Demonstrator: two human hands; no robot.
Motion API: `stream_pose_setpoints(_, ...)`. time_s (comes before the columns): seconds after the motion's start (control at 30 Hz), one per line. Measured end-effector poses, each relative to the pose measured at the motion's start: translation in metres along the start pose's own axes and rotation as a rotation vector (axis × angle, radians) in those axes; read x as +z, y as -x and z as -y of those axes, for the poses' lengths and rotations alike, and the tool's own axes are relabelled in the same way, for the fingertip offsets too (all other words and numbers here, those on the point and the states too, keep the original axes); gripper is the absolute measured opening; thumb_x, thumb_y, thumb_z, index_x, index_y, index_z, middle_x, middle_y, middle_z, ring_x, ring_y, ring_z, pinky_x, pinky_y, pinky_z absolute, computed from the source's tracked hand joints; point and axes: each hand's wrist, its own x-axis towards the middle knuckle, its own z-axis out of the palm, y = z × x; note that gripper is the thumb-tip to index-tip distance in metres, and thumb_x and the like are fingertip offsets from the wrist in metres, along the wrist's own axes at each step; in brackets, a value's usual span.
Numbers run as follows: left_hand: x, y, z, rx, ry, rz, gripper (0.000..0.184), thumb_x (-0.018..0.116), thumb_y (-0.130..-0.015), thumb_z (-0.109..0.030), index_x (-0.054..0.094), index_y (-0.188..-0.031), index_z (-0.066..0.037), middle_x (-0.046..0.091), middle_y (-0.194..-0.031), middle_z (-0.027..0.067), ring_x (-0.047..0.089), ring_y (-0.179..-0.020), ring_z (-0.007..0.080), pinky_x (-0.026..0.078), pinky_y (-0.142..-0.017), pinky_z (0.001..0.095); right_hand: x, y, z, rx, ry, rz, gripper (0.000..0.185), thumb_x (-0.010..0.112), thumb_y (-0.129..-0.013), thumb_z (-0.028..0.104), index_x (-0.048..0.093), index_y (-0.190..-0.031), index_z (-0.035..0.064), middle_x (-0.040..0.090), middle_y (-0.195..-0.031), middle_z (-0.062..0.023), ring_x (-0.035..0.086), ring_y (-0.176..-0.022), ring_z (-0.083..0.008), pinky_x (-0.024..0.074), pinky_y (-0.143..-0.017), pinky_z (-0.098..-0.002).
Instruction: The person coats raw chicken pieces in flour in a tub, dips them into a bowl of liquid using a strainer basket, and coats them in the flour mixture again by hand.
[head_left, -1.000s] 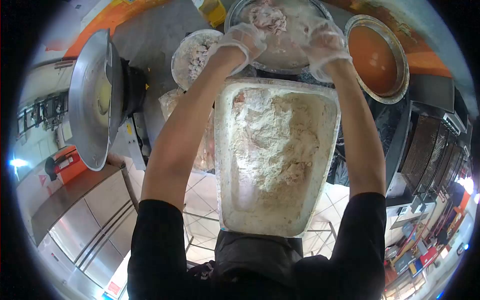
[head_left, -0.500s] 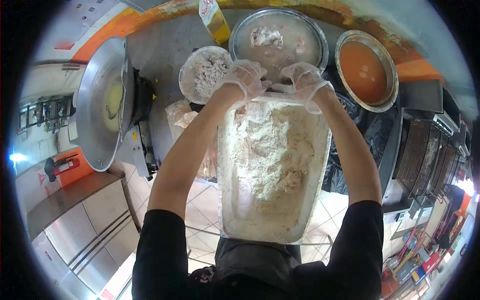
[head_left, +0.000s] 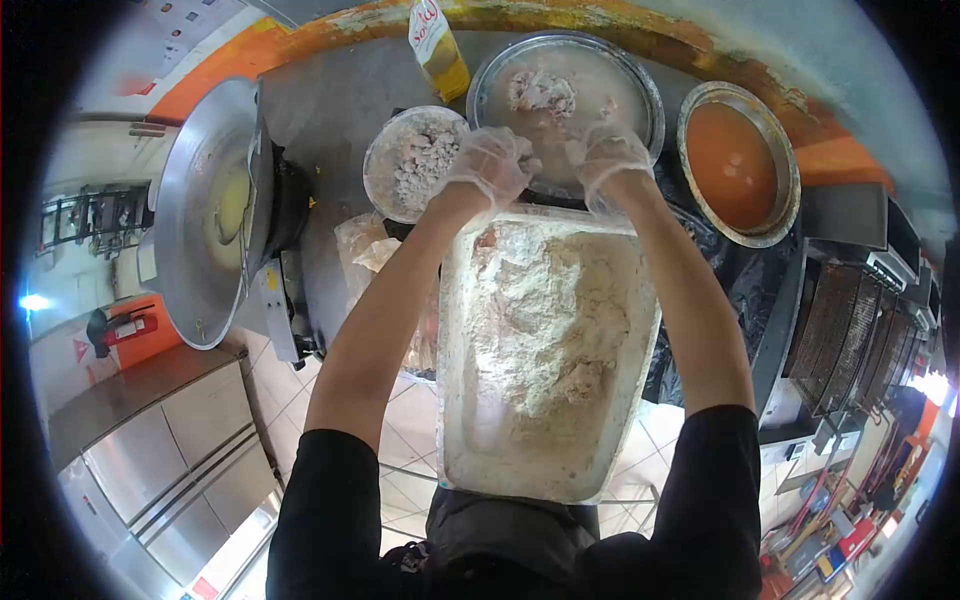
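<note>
Plastic-gloved left hand (head_left: 494, 168) and right hand (head_left: 610, 161) curl, apart, over the basin (head_left: 655, 110): wet step, I judge, pinch unclear; reaching the flour tub (head_left: 520, 468) calls for lifting.

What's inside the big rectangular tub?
The tub holds clumpy, pale, flour-like powder, heaped toward its far end, with a larger lump right of centre. Anything buried beneath the powder is covered, so I can't tell.

hands (head_left: 494, 165): clear, loose plastic gloves (head_left: 612, 160) | sleeves (head_left: 324, 505): black, short | waist cloth (head_left: 510, 522): dark grey
</note>
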Motion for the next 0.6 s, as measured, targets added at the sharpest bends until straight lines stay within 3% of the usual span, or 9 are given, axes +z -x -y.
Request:
stream_pose_setpoints(0.07, 0.001, 0.000, 0.003, -0.025, -0.034, -0.219, 0.032, 0.053, -0.084, -0.036, 0.063, -0.088, -0.007, 0.063, -0.090, 0.0118, 0.059, -0.088, 0.0290, 0.045, -0.076, 0.0408, 0.014, -0.015, -0.008, 0.060, 0.006, 0.040, 0.029, 0.054, -0.081, 0.029, 0.066, -0.095, 0.0063, 0.062, -0.106, -0.0190, 0.059, -0.101, -0.0303, 0.0461, -0.086, -0.0393)
stream_pose_setpoints(0.2, -0.020, 0.005, -0.003, -0.210, 0.225, -0.233, 0.027, 0.055, -0.085, -0.032, 0.062, -0.091, -0.006, 0.060, -0.092, 0.0145, 0.055, -0.091, 0.0319, 0.043, -0.080, 0.0435, 0.015, -0.043, -0.009, 0.265, -0.383, 0.352, 0.026, 0.062, -0.080, 0.024, 0.065, -0.095, 0.0031, 0.065, -0.098, -0.0154, 0.064, -0.085, -0.0250, 0.0523, -0.073, -0.0350)
stream_pose_setpoints(0.27, -0.022, 0.008, -0.002, -0.274, 0.259, -0.143, 0.027, 0.053, -0.085, -0.031, 0.062, -0.091, -0.007, 0.059, -0.095, 0.0146, 0.055, -0.092, 0.0321, 0.044, -0.082, 0.0434, -0.003, -0.039, 0.003, 0.560, -1.692, 0.165, 0.020, 0.057, -0.083, 0.012, 0.064, -0.097, -0.0010, 0.064, -0.100, -0.0165, 0.063, -0.088, -0.0282, 0.0520, -0.079, -0.0348)
stream_pose_setpoints(0.3, -0.021, 0.010, -0.001, -0.274, 0.262, -0.141, 0.027, 0.053, -0.085, -0.031, 0.062, -0.091, -0.007, 0.059, -0.095, 0.0146, 0.055, -0.092, 0.0321, 0.044, -0.082, 0.0434, -0.001, -0.038, -0.003, 0.563, -1.690, 0.165, 0.020, 0.057, -0.083, 0.012, 0.064, -0.097, -0.0010, 0.064, -0.100, -0.0165, 0.063, -0.088, -0.0282, 0.0520, -0.079, -0.0348)
stream_pose_setpoints(0.37, -0.017, 0.016, -0.001, -0.100, 0.028, -0.098, 0.030, 0.051, -0.086, -0.034, 0.063, -0.096, -0.009, 0.059, -0.100, 0.0146, 0.055, -0.096, 0.0312, 0.042, -0.087, 0.0419, 0.005, -0.042, -0.020, 0.045, -2.096, 0.001, 0.021, 0.057, -0.085, 0.013, 0.062, -0.097, -0.0040, 0.062, -0.101, -0.0184, 0.063, -0.087, -0.0287, 0.0527, -0.080, -0.0368)
stream_pose_setpoints(0.4, -0.018, 0.017, -0.002, -0.100, 0.033, -0.094, 0.030, 0.051, -0.086, -0.034, 0.063, -0.096, -0.009, 0.059, -0.100, 0.0146, 0.055, -0.096, 0.0312, 0.042, -0.087, 0.0419, 0.004, -0.045, -0.017, 0.239, -1.826, -0.099, 0.024, 0.056, -0.086, 0.017, 0.062, -0.101, -0.0014, 0.062, -0.105, -0.0162, 0.062, -0.091, -0.0250, 0.0507, -0.081, -0.0339)
stream_pose_setpoints(0.43, -0.025, 0.015, -0.004, -0.042, -0.029, 0.039, 0.033, 0.050, -0.086, -0.036, 0.062, -0.102, -0.011, 0.058, -0.105, 0.0141, 0.054, -0.100, 0.0303, 0.041, -0.089, 0.0413, -0.017, -0.029, -0.005, 0.241, -1.822, -0.096, 0.024, 0.056, -0.086, 0.017, 0.062, -0.101, -0.0014, 0.062, -0.105, -0.0162, 0.062, -0.091, -0.0250, 0.0507, -0.081, -0.0339)
stream_pose_setpoints(0.5, -0.031, 0.015, -0.005, 0.009, -0.084, 0.172, 0.036, 0.049, -0.086, -0.038, 0.060, -0.108, -0.012, 0.057, -0.109, 0.0136, 0.053, -0.103, 0.0293, 0.040, -0.092, 0.0408, -0.072, 0.017, 0.025, 0.416, -0.846, -0.064, 0.028, 0.057, -0.086, 0.024, 0.062, -0.102, 0.0018, 0.063, -0.101, -0.0145, 0.062, -0.092, -0.0251, 0.0483, -0.080, -0.0322)
stream_pose_setpoints(0.6, -0.032, 0.011, -0.009, 0.074, -0.264, 0.236, 0.040, 0.047, -0.085, -0.038, 0.056, -0.117, -0.014, 0.053, -0.117, 0.0121, 0.052, -0.106, 0.0282, 0.040, -0.093, 0.0411, -0.032, 0.032, -0.004, -0.013, -0.286, 0.095, 0.041, 0.055, -0.085, 0.041, 0.062, -0.099, 0.0032, 0.063, -0.095, -0.0158, 0.060, -0.091, -0.0305, 0.0457, -0.080, -0.0360)
